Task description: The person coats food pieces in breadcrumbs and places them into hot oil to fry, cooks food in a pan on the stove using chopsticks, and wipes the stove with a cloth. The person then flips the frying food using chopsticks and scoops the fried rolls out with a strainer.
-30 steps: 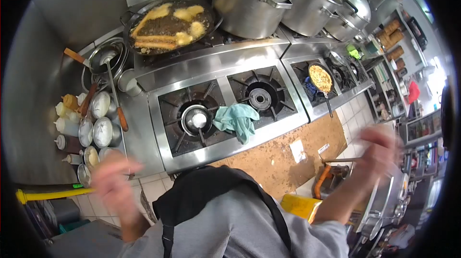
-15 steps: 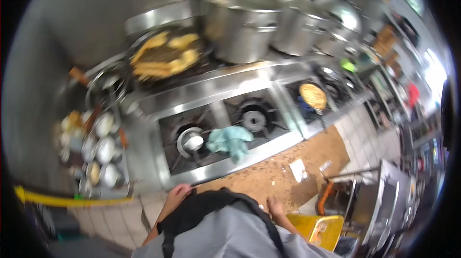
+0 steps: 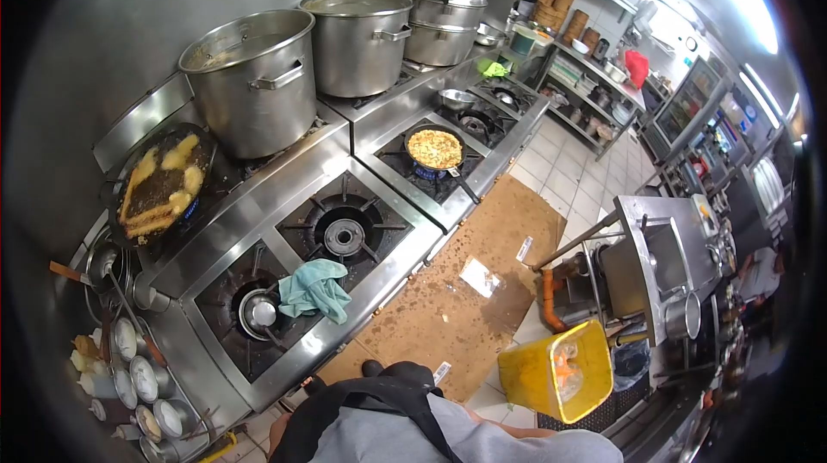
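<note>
Neither of my hands shows now; only bits of both arms appear beside my black apron (image 3: 336,411) and grey shirt, at the bottom of the head view. In front of me stands the steel stove (image 3: 379,278). A teal cloth (image 3: 314,291) lies crumpled on its front edge, beside a small metal bowl (image 3: 258,313) on the near burner. Farther right, a frying pan holds a round golden pancake-like food (image 3: 434,149) over a blue flame. At the back left, a wide pan of dark oil holds several golden fried pieces (image 3: 159,220).
Large steel pots (image 3: 250,101) line the stove's back. Seasoning containers (image 3: 142,377) sit at the left. A yellow bin (image 3: 525,374) stands at my right, below a steel sink bench (image 3: 633,248). Stained cardboard (image 3: 413,334) covers the floor. Shelving (image 3: 594,84) stands at the far end.
My view has swung right, showing more of the kitchen aisle. Both hands, visible beside my apron earlier, have gone out of sight. The cloth and pans stay in place.
</note>
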`<control>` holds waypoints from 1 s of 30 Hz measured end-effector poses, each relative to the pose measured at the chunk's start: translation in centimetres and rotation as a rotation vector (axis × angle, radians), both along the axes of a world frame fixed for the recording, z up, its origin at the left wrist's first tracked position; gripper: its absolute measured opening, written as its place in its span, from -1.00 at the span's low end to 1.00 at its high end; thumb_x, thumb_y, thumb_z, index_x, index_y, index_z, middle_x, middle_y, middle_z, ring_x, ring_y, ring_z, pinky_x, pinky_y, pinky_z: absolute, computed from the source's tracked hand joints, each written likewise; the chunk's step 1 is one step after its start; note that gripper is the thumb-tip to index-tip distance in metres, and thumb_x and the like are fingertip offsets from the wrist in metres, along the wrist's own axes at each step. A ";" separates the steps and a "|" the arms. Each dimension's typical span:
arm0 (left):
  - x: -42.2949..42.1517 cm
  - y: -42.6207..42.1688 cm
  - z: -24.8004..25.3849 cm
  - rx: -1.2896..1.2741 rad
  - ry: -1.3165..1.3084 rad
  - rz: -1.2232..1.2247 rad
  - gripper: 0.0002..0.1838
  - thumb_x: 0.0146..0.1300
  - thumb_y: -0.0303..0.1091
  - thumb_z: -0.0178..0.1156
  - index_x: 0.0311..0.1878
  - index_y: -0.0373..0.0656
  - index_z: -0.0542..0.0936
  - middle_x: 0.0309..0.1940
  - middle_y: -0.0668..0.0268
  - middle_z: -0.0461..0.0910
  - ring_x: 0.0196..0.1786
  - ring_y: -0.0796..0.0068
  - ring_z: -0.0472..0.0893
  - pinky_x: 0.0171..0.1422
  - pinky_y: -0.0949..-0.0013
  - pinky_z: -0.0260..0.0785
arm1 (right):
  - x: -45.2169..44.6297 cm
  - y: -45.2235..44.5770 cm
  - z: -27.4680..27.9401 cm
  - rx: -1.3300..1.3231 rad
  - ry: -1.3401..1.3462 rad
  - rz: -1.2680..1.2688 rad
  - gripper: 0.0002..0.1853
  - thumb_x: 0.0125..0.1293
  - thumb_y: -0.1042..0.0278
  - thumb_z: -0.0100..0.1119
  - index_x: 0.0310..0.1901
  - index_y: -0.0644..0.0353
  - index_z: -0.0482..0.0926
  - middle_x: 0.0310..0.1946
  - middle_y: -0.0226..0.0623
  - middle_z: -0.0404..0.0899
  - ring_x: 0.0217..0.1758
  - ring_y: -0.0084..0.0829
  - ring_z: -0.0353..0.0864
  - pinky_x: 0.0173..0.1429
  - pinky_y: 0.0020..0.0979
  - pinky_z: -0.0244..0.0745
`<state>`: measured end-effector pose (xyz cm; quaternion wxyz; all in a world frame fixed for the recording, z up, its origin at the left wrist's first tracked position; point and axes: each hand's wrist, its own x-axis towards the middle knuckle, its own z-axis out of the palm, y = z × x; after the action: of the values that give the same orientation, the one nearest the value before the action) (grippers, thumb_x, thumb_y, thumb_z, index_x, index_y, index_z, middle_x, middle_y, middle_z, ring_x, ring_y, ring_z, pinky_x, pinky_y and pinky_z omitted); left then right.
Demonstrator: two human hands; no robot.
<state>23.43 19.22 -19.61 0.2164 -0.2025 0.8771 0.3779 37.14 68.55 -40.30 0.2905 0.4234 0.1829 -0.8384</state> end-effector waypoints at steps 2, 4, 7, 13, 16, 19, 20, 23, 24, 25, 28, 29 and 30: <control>0.0 0.0 -0.2 -0.022 -0.026 -0.011 -0.65 0.33 -0.10 0.32 -0.02 -0.19 0.70 -0.23 0.17 0.75 -0.17 0.31 0.72 -0.05 0.28 0.53 | 0.2 0.2 -1.0 0.008 0.032 -0.005 -0.42 0.64 -0.02 -0.18 0.54 0.10 0.25 0.44 -0.19 0.43 0.44 -0.25 0.45 0.59 -0.22 0.28; 0.1 0.0 -0.5 -0.043 -0.045 -0.017 -0.64 0.33 -0.09 0.32 -0.01 -0.18 0.70 -0.22 0.16 0.76 -0.16 0.29 0.73 -0.04 0.27 0.54 | 0.7 0.3 -2.2 -0.060 0.054 -0.100 -0.43 0.66 0.02 -0.21 0.55 0.09 0.22 0.47 -0.21 0.38 0.46 -0.26 0.43 0.59 -0.23 0.28; 0.2 -0.1 -0.8 -0.054 -0.059 -0.040 -0.63 0.32 -0.07 0.31 0.00 -0.17 0.71 -0.21 0.15 0.76 -0.15 0.25 0.73 -0.03 0.25 0.54 | -0.1 0.3 -0.2 0.076 0.198 -0.032 -0.44 0.64 0.01 -0.18 0.51 0.13 0.28 0.42 -0.21 0.44 0.44 -0.26 0.45 0.58 -0.21 0.29; 1.6 -1.2 -1.9 -0.067 -0.057 -0.106 -0.61 0.31 -0.03 0.30 0.01 -0.14 0.71 -0.18 0.13 0.76 -0.12 0.19 0.74 -0.01 0.20 0.55 | -0.6 1.6 0.1 0.100 -0.088 0.052 -0.61 0.60 0.14 -0.05 0.23 0.22 0.53 0.06 -0.15 0.67 0.06 -0.31 0.68 0.22 -0.27 0.59; 3.0 -1.6 -2.1 -0.074 -0.035 -0.178 -0.59 0.30 -0.01 0.30 0.02 -0.12 0.71 -0.17 0.12 0.76 -0.10 0.15 0.74 0.01 0.18 0.55 | -2.3 3.1 1.4 0.162 -0.085 0.147 -0.64 0.59 0.15 -0.03 0.18 0.23 0.55 -0.01 -0.16 0.68 0.00 -0.33 0.68 0.16 -0.30 0.60; 4.8 -1.5 -3.2 -0.105 -0.108 -0.152 -0.58 0.31 0.03 0.26 0.03 -0.08 0.72 -0.13 0.11 0.76 -0.05 0.08 0.73 0.06 0.11 0.55 | -4.9 4.7 3.0 0.231 -0.081 0.284 -0.66 0.58 0.17 -0.02 0.13 0.24 0.57 -0.07 -0.17 0.68 -0.06 -0.35 0.69 0.09 -0.32 0.61; 4.9 -1.5 -3.6 -0.115 -0.167 -0.127 -0.57 0.32 0.07 0.22 0.04 -0.04 0.72 -0.11 0.12 0.75 -0.02 0.02 0.71 0.10 0.06 0.54 | -6.1 4.9 3.7 0.268 -0.063 0.335 -0.67 0.58 0.17 -0.01 0.12 0.24 0.57 -0.09 -0.17 0.69 -0.08 -0.36 0.69 0.07 -0.33 0.61; 5.7 -1.0 -3.3 -0.139 -0.238 -0.080 -0.59 0.32 0.05 0.21 0.02 -0.05 0.71 -0.10 0.12 0.75 0.01 0.04 0.71 0.14 0.07 0.53 | -9.5 5.9 4.3 0.316 -0.049 0.490 -0.69 0.57 0.19 0.01 0.07 0.25 0.59 -0.16 -0.19 0.69 -0.14 -0.37 0.69 0.01 -0.35 0.62; 6.1 -0.7 -2.9 -0.136 -0.240 -0.042 -0.59 0.32 0.05 0.21 0.02 -0.05 0.71 -0.10 0.12 0.75 0.01 0.04 0.71 0.14 0.07 0.53 | -10.8 6.1 4.5 0.340 -0.028 0.548 -0.70 0.57 0.20 0.01 0.05 0.25 0.60 -0.18 -0.19 0.69 -0.16 -0.38 0.69 -0.01 -0.35 0.62; 6.2 -0.6 -2.6 -0.145 -0.244 -0.038 -0.59 0.32 0.04 0.20 0.02 -0.05 0.71 -0.10 0.12 0.75 0.02 0.05 0.71 0.14 0.07 0.53 | -12.1 6.1 4.8 0.361 -0.003 0.612 -0.70 0.57 0.20 0.02 0.03 0.26 0.60 -0.20 -0.19 0.69 -0.18 -0.39 0.69 -0.03 -0.36 0.63; 5.5 -0.2 -1.1 -0.145 -0.211 -0.012 -0.60 0.33 0.03 0.20 0.02 -0.04 0.70 -0.10 0.14 0.75 0.02 0.07 0.71 0.13 0.07 0.53 | -17.1 6.4 5.5 0.497 0.154 0.891 -0.72 0.56 0.22 0.03 -0.02 0.26 0.62 -0.26 -0.20 0.70 -0.24 -0.41 0.70 -0.10 -0.38 0.63; 5.4 0.0 -0.4 -0.148 -0.180 -0.009 -0.61 0.33 0.02 0.21 0.03 -0.04 0.70 -0.10 0.15 0.75 0.02 0.09 0.71 0.12 0.08 0.53 | -19.4 6.3 5.4 0.567 0.242 1.013 -0.72 0.56 0.22 0.04 -0.03 0.27 0.62 -0.29 -0.21 0.70 -0.26 -0.41 0.70 -0.12 -0.39 0.64; 5.2 0.2 0.4 -0.145 -0.179 0.013 -0.61 0.33 0.02 0.21 0.03 -0.04 0.70 -0.10 0.15 0.75 0.02 0.09 0.71 0.12 0.08 0.53 | -21.8 6.2 5.6 0.654 0.343 1.099 -0.72 0.55 0.23 0.05 -0.05 0.27 0.63 -0.31 -0.21 0.70 -0.28 -0.42 0.70 -0.14 -0.40 0.64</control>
<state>28.59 19.45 -19.25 0.2764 -0.2563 0.8780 0.2950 15.34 74.78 -34.73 0.4992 0.1953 0.6610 -0.5251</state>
